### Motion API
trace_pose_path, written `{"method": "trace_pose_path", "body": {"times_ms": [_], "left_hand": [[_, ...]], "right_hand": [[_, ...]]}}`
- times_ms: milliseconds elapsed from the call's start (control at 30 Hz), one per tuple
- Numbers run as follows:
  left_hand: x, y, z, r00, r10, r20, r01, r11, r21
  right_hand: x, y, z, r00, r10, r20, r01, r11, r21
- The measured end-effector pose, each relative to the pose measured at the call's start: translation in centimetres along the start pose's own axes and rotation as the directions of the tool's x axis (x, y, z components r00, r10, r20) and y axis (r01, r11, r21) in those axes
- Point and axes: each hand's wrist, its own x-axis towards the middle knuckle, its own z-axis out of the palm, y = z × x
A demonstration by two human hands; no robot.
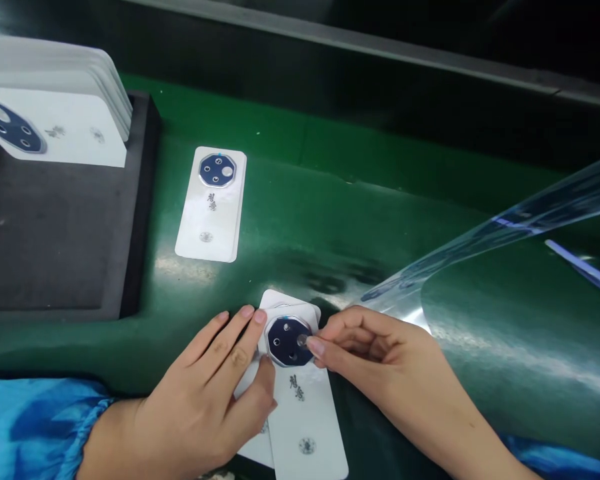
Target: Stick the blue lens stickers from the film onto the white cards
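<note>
A white phone back panel (307, 413), with a dark blue octagonal camera plate (283, 347), printed characters and a round emblem, lies at the bottom centre. It rests partly over other white panels. My left hand (210, 387) lies along its left side, fingers stretched out, the fingertips and thumb touching it beside the camera plate. At the plate's right edge my right hand (365, 353) is closed in a pinch. A small round clear disc (302, 341) shows at its thumb tip, against the dark plate. The other right fingers are curled and partly hidden.
Another white panel (210, 220) lies on the green table (300, 207), beyond my hands. At left a black tray (55, 240) carries a row of standing white panels (87, 123). A curved clear plastic sheet (460, 247) rises at right, close to my right hand.
</note>
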Motion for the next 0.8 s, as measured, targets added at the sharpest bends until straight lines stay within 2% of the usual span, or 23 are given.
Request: {"method": "trace_pose_path", "body": {"times_ms": [167,333,800], "left_hand": [[0.17,0.26,0.06,0.998,-0.042,-0.041,0.040,0.998,-0.040],[0.38,0.15,-0.02,0.999,-0.028,-0.025,0.027,0.999,-0.040],[0.89,-0.18,-0.20,1.000,-0.017,0.010,0.017,1.000,0.008]], "right_hand": [[-0.23,-0.71,0.04,0.997,0.083,0.007,-0.083,0.997,0.002],[-0.22,-0.72,0.06,0.998,0.064,0.016,-0.064,0.998,0.026],[-0.12,-0.76,0.31,0.993,0.111,0.032,-0.114,0.990,0.078]]}}
